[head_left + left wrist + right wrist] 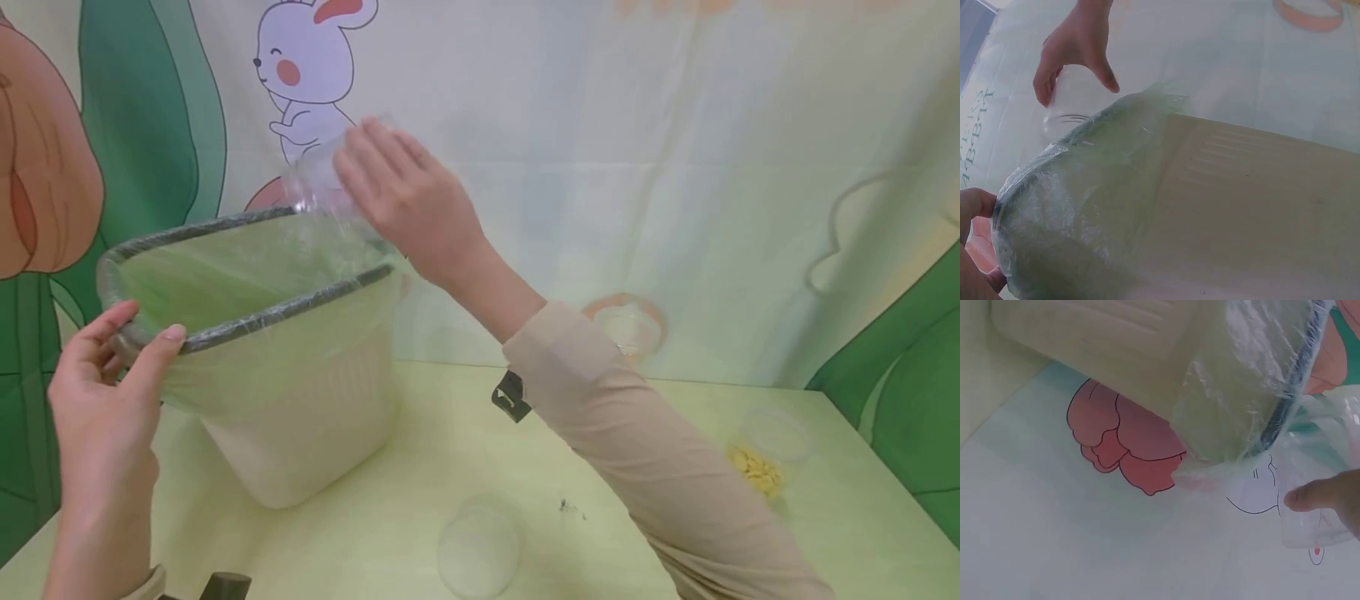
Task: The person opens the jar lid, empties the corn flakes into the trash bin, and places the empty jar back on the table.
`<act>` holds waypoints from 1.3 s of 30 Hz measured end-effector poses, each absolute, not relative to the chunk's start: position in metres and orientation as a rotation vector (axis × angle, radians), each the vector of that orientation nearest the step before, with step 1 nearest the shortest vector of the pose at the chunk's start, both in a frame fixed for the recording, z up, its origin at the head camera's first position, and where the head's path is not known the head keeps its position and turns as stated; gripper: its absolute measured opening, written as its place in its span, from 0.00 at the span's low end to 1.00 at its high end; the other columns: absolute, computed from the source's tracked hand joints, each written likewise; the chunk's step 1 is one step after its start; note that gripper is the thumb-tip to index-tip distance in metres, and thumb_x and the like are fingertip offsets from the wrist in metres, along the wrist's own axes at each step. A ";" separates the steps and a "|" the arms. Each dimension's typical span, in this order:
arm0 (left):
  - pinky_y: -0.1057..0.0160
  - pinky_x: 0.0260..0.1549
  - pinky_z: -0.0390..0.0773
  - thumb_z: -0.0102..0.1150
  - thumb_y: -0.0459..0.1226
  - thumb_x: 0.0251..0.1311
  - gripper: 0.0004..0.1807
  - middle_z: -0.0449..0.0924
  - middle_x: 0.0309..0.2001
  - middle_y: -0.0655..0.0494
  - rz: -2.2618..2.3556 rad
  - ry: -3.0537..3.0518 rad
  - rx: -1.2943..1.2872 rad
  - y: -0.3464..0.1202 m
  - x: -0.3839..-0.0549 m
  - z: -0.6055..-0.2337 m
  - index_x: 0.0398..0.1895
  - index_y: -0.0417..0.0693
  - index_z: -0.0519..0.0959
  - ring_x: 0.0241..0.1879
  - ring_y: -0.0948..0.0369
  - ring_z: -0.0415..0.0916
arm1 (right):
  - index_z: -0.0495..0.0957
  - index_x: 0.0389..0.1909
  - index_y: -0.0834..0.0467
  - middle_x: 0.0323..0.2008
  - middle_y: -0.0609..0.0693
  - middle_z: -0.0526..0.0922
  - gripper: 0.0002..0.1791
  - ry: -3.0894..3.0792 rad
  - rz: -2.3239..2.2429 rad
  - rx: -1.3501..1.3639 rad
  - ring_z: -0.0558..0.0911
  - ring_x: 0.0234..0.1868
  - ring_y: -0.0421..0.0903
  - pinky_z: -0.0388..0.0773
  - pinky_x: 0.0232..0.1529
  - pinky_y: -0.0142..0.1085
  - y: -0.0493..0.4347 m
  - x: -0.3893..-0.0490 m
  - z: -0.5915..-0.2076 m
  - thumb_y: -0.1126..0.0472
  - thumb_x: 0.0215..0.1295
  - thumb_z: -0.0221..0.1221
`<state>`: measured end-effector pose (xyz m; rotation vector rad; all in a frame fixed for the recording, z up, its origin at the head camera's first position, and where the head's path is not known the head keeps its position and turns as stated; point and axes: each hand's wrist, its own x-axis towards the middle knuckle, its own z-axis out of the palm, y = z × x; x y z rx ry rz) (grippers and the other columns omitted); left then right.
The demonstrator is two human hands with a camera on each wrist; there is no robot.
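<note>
The left hand (108, 400) grips the near-left corner of a pale, tapering plastic bin (300, 433) with ribbed walls, thumb outside the rim. A thin, crinkled, translucent green bag (217, 287) lines it, folded over a dark rim band (262, 321). At the bin's far-right end, the right hand (416, 200) holds a clear, ridged plastic container (1313, 532) between thumb and fingers. On the pale green bench (420, 467) lie a round, translucent disc-like piece (480, 554) in front and yellow flat bits (757, 471) beyond the right sleeve (660, 458). Bench surface stretches between bin and bits; its back edge meets a printed cloth (525, 208) close behind the bin.
</note>
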<state>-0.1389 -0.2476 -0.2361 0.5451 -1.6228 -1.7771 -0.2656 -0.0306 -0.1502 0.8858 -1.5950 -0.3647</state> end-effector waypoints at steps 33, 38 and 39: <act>0.65 0.45 0.59 0.62 0.38 0.54 0.26 0.64 0.53 0.64 -1.785 -1.618 0.577 -0.249 -0.141 -0.235 0.58 0.58 0.70 0.48 0.70 0.60 | 0.73 0.50 0.67 0.49 0.58 0.78 0.21 -1.830 -0.186 0.846 0.76 0.52 0.52 0.70 0.56 0.36 0.007 -0.238 -0.165 0.68 0.52 0.50; 0.66 0.46 0.60 0.62 0.38 0.54 0.26 0.63 0.53 0.64 -1.775 -1.620 0.574 -0.248 -0.141 -0.234 0.58 0.58 0.70 0.48 0.70 0.59 | 0.72 0.50 0.67 0.49 0.59 0.78 0.25 -1.846 -0.155 0.839 0.76 0.52 0.52 0.70 0.55 0.36 0.014 -0.229 -0.167 0.64 0.47 0.57; 0.66 0.46 0.60 0.62 0.38 0.54 0.26 0.63 0.53 0.64 -1.778 -1.618 0.571 -0.248 -0.141 -0.234 0.58 0.58 0.70 0.48 0.70 0.60 | 0.72 0.50 0.67 0.49 0.59 0.78 0.27 -1.856 -0.152 0.838 0.76 0.52 0.52 0.70 0.55 0.36 0.016 -0.227 -0.167 0.63 0.46 0.59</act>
